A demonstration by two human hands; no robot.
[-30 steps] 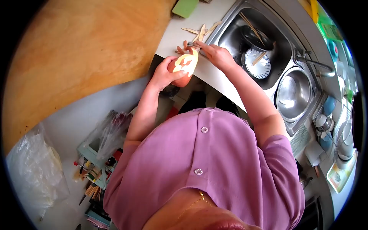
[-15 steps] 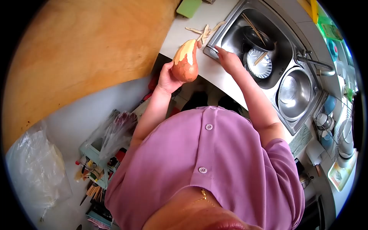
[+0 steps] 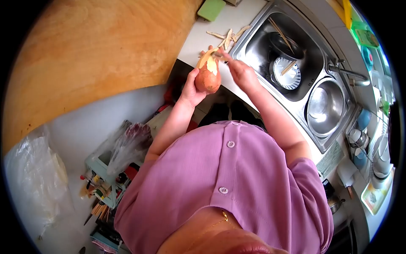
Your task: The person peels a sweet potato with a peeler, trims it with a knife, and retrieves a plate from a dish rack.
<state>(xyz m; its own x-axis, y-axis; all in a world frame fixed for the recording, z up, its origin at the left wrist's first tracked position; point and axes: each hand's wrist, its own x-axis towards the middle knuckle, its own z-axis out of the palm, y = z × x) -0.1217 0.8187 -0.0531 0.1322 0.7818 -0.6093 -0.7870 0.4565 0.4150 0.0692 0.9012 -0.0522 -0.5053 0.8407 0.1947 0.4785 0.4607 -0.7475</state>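
Observation:
My left hand (image 3: pixel 193 89) is wrapped round a large reddish sweet potato (image 3: pixel 208 81), holding it up in front of the counter edge. Its upper part is bare and pale yellow, while red skin covers the lower end. A peeler (image 3: pixel 217 55), small and partly hidden, is gripped in my right hand (image 3: pixel 242 75). The peeler's head lies against the top of the sweet potato. Several strips of peel (image 3: pixel 228 39) are lying on the white counter (image 3: pixel 196 45) beyond my hands.
The steel sink (image 3: pixel 251 41) on the right holds a dark pan (image 3: pixel 286 45), chopsticks and a white ribbed dish (image 3: pixel 286 73). A green block (image 3: pixel 211 9) sits at the counter's far end. A wooden board (image 3: pixel 105 46) fills the left; plastic bags (image 3: pixel 40 182) hang below.
My right hand has moved left from the sink's edge with the peeler and brought it onto the top of the sweet potato. The sweet potato has shifted slightly right.

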